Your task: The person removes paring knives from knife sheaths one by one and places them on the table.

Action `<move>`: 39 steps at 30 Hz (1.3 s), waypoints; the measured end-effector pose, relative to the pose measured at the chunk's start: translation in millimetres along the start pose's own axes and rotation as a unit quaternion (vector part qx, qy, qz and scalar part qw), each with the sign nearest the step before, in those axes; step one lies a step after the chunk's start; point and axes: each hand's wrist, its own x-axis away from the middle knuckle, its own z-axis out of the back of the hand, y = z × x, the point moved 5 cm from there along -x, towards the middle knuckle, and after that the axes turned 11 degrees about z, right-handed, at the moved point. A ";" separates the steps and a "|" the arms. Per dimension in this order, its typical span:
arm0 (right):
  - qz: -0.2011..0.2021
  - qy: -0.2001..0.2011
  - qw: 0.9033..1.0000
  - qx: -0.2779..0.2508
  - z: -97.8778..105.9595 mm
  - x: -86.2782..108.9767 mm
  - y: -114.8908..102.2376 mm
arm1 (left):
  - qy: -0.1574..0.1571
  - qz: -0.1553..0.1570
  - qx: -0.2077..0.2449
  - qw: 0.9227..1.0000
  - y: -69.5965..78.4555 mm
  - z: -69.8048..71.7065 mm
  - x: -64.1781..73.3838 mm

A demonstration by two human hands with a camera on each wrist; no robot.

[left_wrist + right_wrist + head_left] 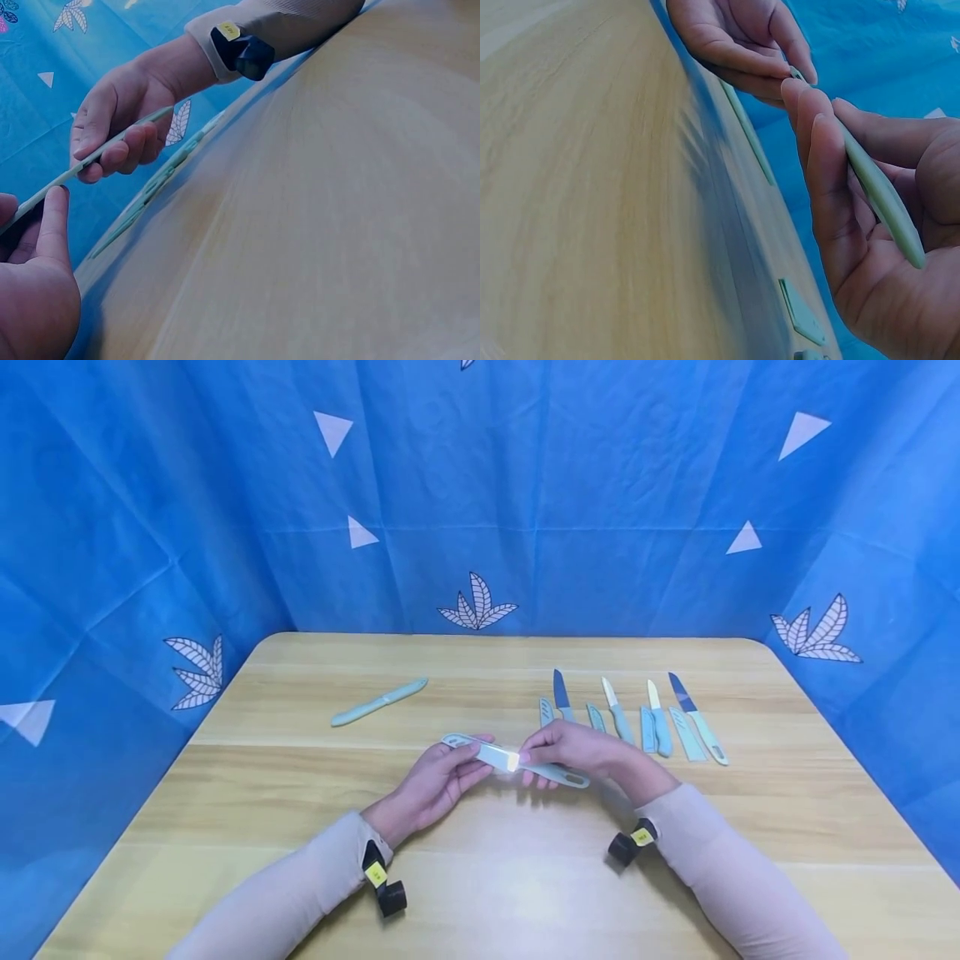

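Observation:
Over the middle of the table, my left hand point(442, 781) pinches a pale blue-green slotted blade cover point(491, 757) between thumb and fingers. My right hand point(566, 750) grips the pale green handle point(558, 774) of a kitchen knife, thumb on top and fingers beneath. Cover and handle lie in one line, and bright glare sits where they meet; the blade is hidden. From the right wrist side, the handle point(885, 199) runs across the curled fingers. The left wrist view shows both hands raised above the tabletop, with the knife point(112, 142) slanting between them.
A light green knife in its cover point(378, 702) lies at the back left. Several bare knives, such as one with a dark blade point(682, 693), lie at the right beside loose covers point(687, 735). Blue patterned cloth point(532, 510) hangs behind the wooden table point(480, 893).

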 end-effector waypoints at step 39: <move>0.006 -0.040 0.999 0.006 6.9 6.9 -2.3 | -0.002 -0.013 0.007 1.000 0.7 1.3 -2.0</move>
